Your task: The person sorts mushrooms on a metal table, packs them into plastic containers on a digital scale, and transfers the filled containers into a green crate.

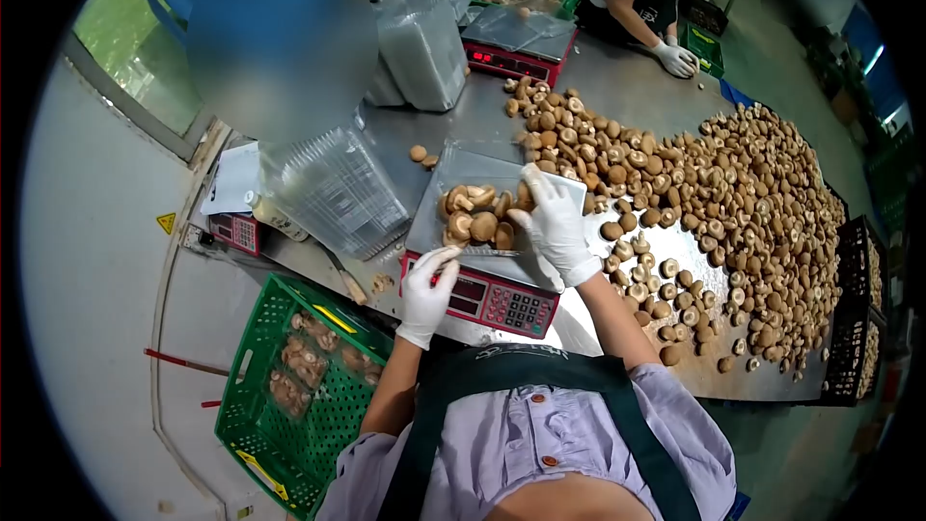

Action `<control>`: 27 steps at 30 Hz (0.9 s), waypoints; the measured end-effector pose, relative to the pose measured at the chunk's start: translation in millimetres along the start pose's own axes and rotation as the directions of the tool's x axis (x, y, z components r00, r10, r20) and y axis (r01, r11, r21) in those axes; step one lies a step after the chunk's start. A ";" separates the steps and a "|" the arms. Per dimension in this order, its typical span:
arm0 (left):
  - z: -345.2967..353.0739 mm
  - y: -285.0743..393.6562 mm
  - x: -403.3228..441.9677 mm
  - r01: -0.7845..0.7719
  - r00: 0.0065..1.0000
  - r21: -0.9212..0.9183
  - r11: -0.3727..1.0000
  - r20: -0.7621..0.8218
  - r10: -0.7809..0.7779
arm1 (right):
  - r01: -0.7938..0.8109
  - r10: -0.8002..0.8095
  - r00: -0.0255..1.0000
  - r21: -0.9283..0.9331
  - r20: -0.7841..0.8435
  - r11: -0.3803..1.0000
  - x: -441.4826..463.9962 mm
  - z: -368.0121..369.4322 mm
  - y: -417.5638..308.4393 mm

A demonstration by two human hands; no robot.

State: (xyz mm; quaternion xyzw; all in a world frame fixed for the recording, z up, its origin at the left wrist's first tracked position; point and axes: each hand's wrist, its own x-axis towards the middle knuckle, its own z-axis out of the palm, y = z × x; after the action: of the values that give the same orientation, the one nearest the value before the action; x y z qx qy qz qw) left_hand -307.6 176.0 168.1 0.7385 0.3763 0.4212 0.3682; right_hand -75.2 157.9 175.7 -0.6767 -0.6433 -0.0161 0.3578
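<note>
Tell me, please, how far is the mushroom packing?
Apparently packed: clear plastic packs in the green plastic crate. In hand: a clear plastic tray of mushrooms on the red scale, between white-gloved left hand and white-gloved right hand. Remaining: the large brown mushroom heap.

Person wearing white gloves (426, 297), a pale lilac short-sleeved shirt (506, 434) with brown buttons (549, 460), and a dark green apron (521, 373).
</note>
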 end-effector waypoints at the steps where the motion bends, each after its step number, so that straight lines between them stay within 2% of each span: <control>1: -7.8 -10.5 2.9 -0.007 0.999 -0.004 1.000 -0.039 0.007 | 0.070 -0.056 0.994 -0.149 0.095 0.986 4.2 7.6 -1.6; 2: -16.2 -18.7 5.9 0.009 0.998 -0.015 1.000 -0.056 -0.010 | 0.106 -0.080 0.981 -0.145 0.174 0.984 1.9 17.9 1.2; 3: -25.0 -26.8 8.1 0.027 0.997 -0.024 0.999 -0.071 -0.028 | 0.109 -0.082 0.980 -0.144 0.183 0.984 2.6 20.5 2.7; 4: -32.2 -34.3 10.6 0.030 0.996 -0.023 0.999 -0.086 -0.031 | 0.043 -0.037 0.981 -0.026 0.191 0.999 5.9 20.8 7.3; 5: -38.4 -37.7 11.0 0.115 0.988 -0.094 0.989 -0.089 -0.124 | -0.026 0.007 0.979 0.090 0.206 0.996 8.1 19.1 13.1; 6: -43.3 -42.9 13.9 0.134 0.985 -0.118 0.984 -0.097 -0.146 | -0.087 0.051 0.993 0.354 0.111 0.931 4.8 19.4 23.8; 8: -49.4 -56.6 21.7 0.191 0.972 -0.189 0.963 -0.103 -0.213 | -0.244 0.245 0.969 0.323 0.037 0.915 -0.2 -5.5 27.6; 9: -50.3 -62.2 27.0 0.199 0.970 -0.190 0.961 -0.104 -0.221 | -0.327 0.319 0.945 0.308 0.076 0.893 -1.0 -15.4 36.1; 10: -50.3 -67.2 33.7 0.213 0.967 -0.236 0.948 -0.091 -0.240 | -0.365 0.365 0.928 0.385 0.078 0.848 -4.9 -21.4 44.8; 12: -49.2 -67.1 47.9 0.210 0.969 -0.280 0.937 -0.069 -0.238 | -0.468 0.479 0.873 0.426 0.088 0.775 -14.2 -30.7 59.8; 15: -49.0 -54.3 71.1 0.330 0.941 -0.317 0.889 0.029 -0.338 | -0.566 0.582 0.808 0.387 0.088 0.728 -24.8 -41.8 62.8; 18: -45.9 -50.0 86.5 0.384 0.919 -0.407 0.829 0.085 -0.384 | -0.569 0.582 0.802 0.473 0.138 0.672 -32.6 -40.2 69.6; 21: -37.8 -64.7 94.2 0.360 0.932 -0.307 0.881 0.082 -0.352 | -0.630 0.627 0.756 0.471 0.190 0.617 -25.2 -42.5 49.6; 22: -34.8 -69.2 94.9 0.364 0.931 -0.304 0.880 0.079 -0.357 | -0.578 0.574 0.797 0.508 0.186 0.638 -27.1 -36.1 55.8; 23: -31.2 -73.6 95.4 0.318 0.948 -0.214 0.924 0.069 -0.311 | -0.524 0.520 0.835 0.544 0.177 0.655 -28.7 -30.1 62.5; 24: -28.5 -74.3 96.0 0.267 0.963 -0.122 0.956 0.063 -0.261 | -0.529 0.517 0.834 0.545 0.192 0.650 -25.5 -29.1 58.7; 25: -25.9 -74.2 96.0 0.268 0.963 -0.120 0.956 0.063 -0.262 | -0.535 0.515 0.832 0.546 0.207 0.645 -22.2 -27.2 53.6; 27: -20.8 -72.1 96.4 0.136 0.990 0.150 0.979 0.027 -0.142 | -0.511 0.472 0.855 0.512 0.216 0.690 -17.5 -20.3 47.8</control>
State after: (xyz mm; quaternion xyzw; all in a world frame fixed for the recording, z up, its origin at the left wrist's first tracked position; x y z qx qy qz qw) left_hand -309.1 296.4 147.1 0.7433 0.4503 0.3516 0.3480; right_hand -27.2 136.6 160.2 -0.6911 -0.4265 0.2892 0.5069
